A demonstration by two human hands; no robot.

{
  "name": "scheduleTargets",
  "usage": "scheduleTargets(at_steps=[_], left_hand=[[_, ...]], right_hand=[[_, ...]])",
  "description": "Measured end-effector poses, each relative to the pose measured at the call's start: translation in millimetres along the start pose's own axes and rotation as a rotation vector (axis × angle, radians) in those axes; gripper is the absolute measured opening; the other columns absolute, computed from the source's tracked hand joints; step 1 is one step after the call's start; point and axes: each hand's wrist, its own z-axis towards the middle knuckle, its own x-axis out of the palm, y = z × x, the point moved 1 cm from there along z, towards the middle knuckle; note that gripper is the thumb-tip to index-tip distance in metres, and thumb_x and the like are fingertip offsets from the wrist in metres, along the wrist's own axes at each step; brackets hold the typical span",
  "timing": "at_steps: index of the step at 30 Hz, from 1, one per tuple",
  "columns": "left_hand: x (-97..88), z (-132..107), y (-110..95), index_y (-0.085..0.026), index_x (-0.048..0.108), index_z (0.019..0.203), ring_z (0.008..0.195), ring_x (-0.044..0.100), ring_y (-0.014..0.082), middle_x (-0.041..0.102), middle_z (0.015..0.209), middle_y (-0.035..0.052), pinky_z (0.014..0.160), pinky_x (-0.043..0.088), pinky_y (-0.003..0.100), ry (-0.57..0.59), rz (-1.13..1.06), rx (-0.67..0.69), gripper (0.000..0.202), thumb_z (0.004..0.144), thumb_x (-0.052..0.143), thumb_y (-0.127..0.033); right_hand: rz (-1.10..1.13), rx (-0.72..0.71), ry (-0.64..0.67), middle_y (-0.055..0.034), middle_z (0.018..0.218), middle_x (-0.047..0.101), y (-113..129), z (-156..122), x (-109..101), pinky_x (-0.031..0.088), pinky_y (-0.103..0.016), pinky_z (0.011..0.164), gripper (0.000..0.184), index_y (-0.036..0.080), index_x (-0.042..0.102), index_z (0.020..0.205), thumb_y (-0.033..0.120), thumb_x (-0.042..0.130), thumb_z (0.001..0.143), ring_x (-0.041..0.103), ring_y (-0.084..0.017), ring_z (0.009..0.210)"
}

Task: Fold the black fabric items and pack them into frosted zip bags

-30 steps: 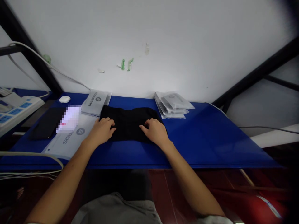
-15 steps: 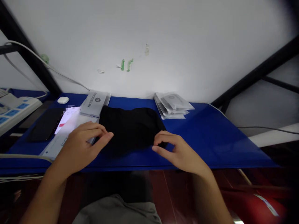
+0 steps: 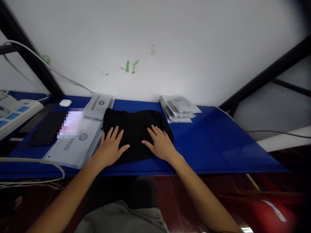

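A black piece of cloth (image 3: 136, 129), its exact kind unclear, lies flat near the front edge of the blue table. My left hand (image 3: 110, 147) rests on its left side, palm down with fingers spread. On the right side of the fabric lies my right hand (image 3: 160, 144), also flat with fingers apart. Neither hand grips anything. Just left of the cloth is a stack of translucent printed plastic bags (image 3: 80, 142), partly behind my left hand and forearm.
More printed bags (image 3: 99, 105) lie at the back left, and a pile of filled-looking pouches (image 3: 181, 108) at the back right. A dark phone (image 3: 47, 129), white earphone case (image 3: 65, 103) and power strip (image 3: 19, 113) are on the left. Cables (image 3: 31, 160) cross the front left edge.
Both hands have moved inward onto the black cloth. Their curled fingers have opened and now lie flat on it. The bag stack at the left shows more.
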Motion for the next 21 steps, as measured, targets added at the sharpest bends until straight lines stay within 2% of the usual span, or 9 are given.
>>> scheduleTargets(at_steps=[8,13,21], left_hand=[[8.9,6,7,-0.013,0.031,0.147,0.145,0.017,0.0298,0.024,0.155,0.0131,0.115,0.021,0.053,-0.103,0.002,0.084,0.07,0.093,0.03,-0.058],[9.9,4,10,-0.014,0.031,0.147,0.145,0.017,0.0284,0.024,0.156,0.0113,0.116,0.021,0.052,-0.118,-0.008,0.095,0.07,0.093,0.03,-0.06],[9.2,5,11,-0.015,0.032,0.146,0.144,0.018,0.0283,0.026,0.155,0.0118,0.115,0.022,0.053,-0.135,-0.034,0.109,0.069,0.093,0.03,-0.059]], right_hand=[[0.054,-0.034,0.003,-0.014,0.156,0.024,-13,2,8,0.02,-0.053,0.115,0.068,0.015,0.034,0.146,0.057,0.035,0.093,0.017,-0.027,0.145],[0.098,-0.027,-0.011,-0.0118,0.156,0.024,-15,-3,11,0.02,-0.054,0.115,0.066,0.019,0.033,0.146,0.057,0.035,0.093,0.016,-0.026,0.145],[0.122,-0.001,-0.006,-0.0142,0.156,0.023,-11,-4,9,0.02,-0.057,0.113,0.067,0.018,0.034,0.146,0.055,0.042,0.091,0.016,-0.029,0.145]])
